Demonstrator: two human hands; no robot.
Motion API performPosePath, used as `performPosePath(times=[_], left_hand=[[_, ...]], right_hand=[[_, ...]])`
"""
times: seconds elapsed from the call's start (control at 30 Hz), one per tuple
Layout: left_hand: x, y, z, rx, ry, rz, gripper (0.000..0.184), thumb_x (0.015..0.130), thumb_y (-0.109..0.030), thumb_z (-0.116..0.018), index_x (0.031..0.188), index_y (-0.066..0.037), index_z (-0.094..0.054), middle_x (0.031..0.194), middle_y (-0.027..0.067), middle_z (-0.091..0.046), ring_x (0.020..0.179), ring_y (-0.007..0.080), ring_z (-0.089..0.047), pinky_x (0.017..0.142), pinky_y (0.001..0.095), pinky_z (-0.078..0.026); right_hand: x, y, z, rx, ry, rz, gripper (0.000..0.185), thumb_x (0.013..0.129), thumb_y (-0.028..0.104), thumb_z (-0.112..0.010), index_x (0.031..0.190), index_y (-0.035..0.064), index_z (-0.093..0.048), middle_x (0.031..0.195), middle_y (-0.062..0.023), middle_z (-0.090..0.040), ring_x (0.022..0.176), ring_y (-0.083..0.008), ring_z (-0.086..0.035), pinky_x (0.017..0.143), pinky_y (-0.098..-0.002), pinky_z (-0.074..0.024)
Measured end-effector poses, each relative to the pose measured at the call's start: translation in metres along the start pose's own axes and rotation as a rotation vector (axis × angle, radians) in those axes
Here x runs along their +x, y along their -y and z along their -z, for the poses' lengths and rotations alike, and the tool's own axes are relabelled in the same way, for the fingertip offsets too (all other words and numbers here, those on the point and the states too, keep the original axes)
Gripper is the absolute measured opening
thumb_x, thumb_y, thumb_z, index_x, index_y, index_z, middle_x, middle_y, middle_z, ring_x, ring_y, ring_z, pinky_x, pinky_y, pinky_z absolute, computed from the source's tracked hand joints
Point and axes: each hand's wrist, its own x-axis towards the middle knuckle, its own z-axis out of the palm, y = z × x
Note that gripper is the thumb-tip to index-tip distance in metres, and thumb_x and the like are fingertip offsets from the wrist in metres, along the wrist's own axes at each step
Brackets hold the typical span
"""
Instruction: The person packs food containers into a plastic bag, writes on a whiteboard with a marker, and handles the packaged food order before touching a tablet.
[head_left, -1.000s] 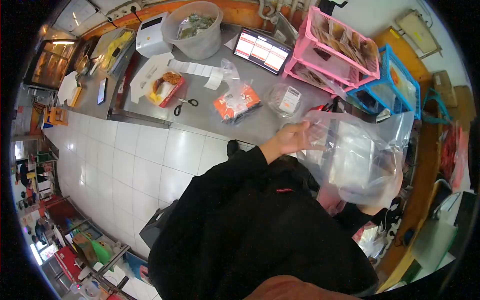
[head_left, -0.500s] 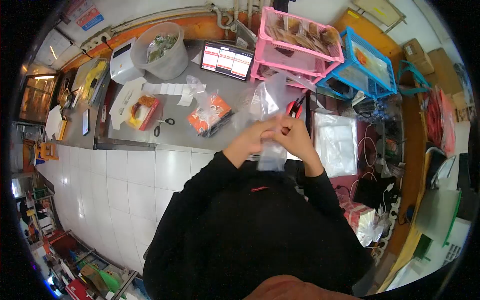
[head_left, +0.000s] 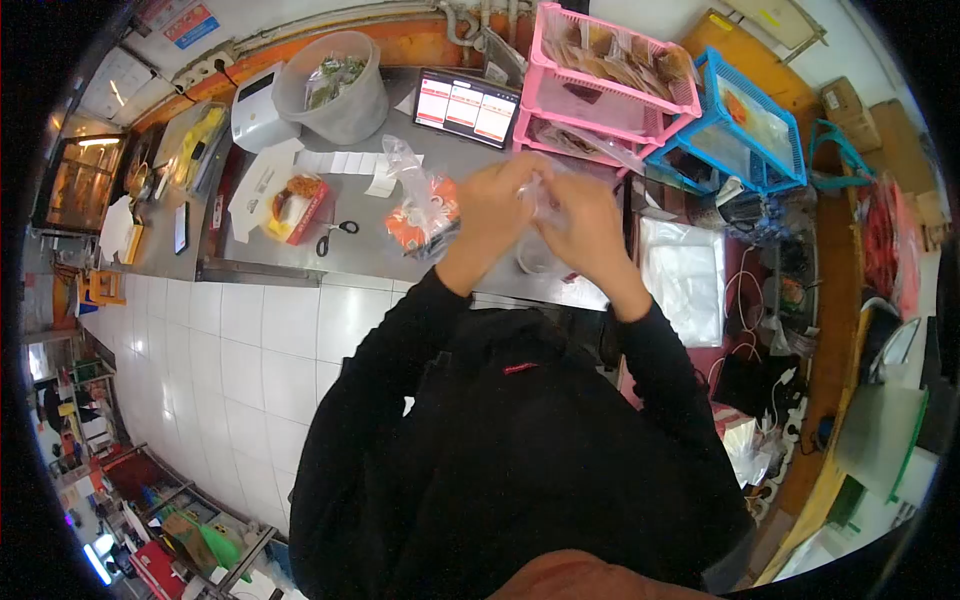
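Above the counter's front edge, my left hand and my right hand are raised close together, fingers closed on the top of a clear plastic bag. The bag hangs between them, and a rounded see-through shape shows below the fingers; whether it is the bag's bottom or a cup I cannot tell. Just left of my left hand lies an orange-and-white packet, with a crumpled clear bag on top, partly behind the hand.
Scissors and an open box of fried food lie to the left on the counter. At the back stand a tablet, a plastic tub, pink baskets and a blue basket. Clear bags are stacked at right.
Both hands have moved up and away from my body. The long bag that hung toward my chest is now held higher, its rounded lower part showing between the hands.
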Motion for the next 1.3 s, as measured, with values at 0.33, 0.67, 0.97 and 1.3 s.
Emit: performPosePath(times=[0.33,0.67,0.97,1.3], left_hand=[[-0.065,0.085,0.071,-1.688,0.257,1.024,0.049,0.083,-0.014,-0.057,0.129,-0.005,-0.045,0.118,0.0157,-0.055,0.109,0.0297,-0.053,0.086,0.0366,-0.047],[-0.081,0.113,0.072,-0.473,0.572,0.7,0.072,0.071,-0.017,-0.072,0.136,-0.011,-0.039,0.119,0.0146,-0.056,0.1,0.0259,-0.054,0.082,0.0348,-0.047],[-0.153,0.145,0.067,0.603,0.673,0.617,0.086,0.055,-0.016,-0.081,0.132,-0.017,-0.041,0.13,0.0237,-0.043,0.1,0.0426,-0.056,0.08,0.0459,-0.05],[-0.259,0.154,0.108,0.422,0.959,0.635,0.123,0.044,-0.016,-0.086,0.145,-0.032,-0.019,0.141,0.0383,-0.015,0.096,0.045,-0.059,0.082,0.042,-0.052]], right_hand=[[-0.038,-0.061,0.035,1.805,-0.081,-1.007,0.037,0.087,0.01,-0.053,0.122,0.0005,-0.051,0.093,-0.0133,-0.064,0.078,-0.0212,-0.062,0.075,-0.0336,-0.051],[-0.045,-0.1,-0.024,-0.031,0.443,-0.235,0.018,0.07,0.023,-0.07,0.083,0.0108,-0.069,0.101,-0.0177,-0.061,0.115,-0.0374,-0.04,0.089,-0.044,-0.0393],[-0.05,-0.115,-0.064,0.244,0.558,-0.087,0.042,0.066,0.022,-0.075,0.105,0.0141,-0.063,0.107,-0.0192,-0.051,0.104,-0.0337,-0.049,0.087,-0.0377,-0.0423],[-0.087,-0.095,-0.155,-0.031,0.52,-0.398,0.076,0.052,0.016,-0.075,0.123,0.0196,-0.045,0.119,-0.0212,-0.044,0.102,-0.0366,-0.049,0.081,-0.0456,-0.0459]])
